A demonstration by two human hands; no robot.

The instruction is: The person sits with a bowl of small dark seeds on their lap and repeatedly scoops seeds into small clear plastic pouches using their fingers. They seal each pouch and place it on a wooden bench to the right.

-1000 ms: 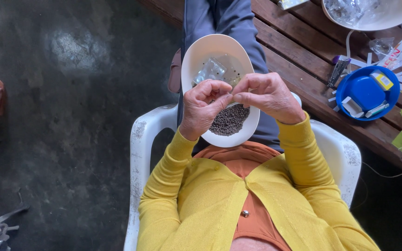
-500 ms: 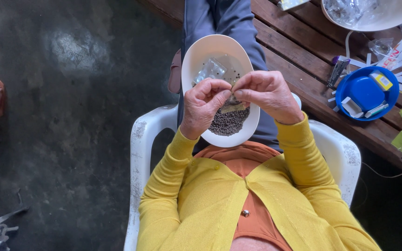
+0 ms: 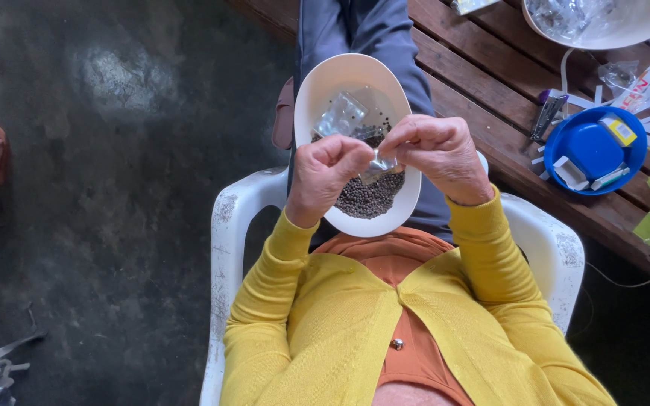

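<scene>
Plastic packet [image 3: 380,164], seemingly clear, pinched by both hands.

Soft, even daylight is falling from above, leaving only faint shadows. A pale sheen is showing on the dark floor [image 3: 118,75]. The white bowl [image 3: 344,75] is reading bright without glare. Focus is holding sharp; edges are bending slightly outward.

Small clear plastic bag [image 3: 380,163], crumpled, is pinched between fingertips of both hands, held just above white oval bowl [image 3: 317,90]. Bowl is part-filled with dark round seeds [image 3: 370,197]; more clear bags [image 3: 342,114] lie inside.
</scene>
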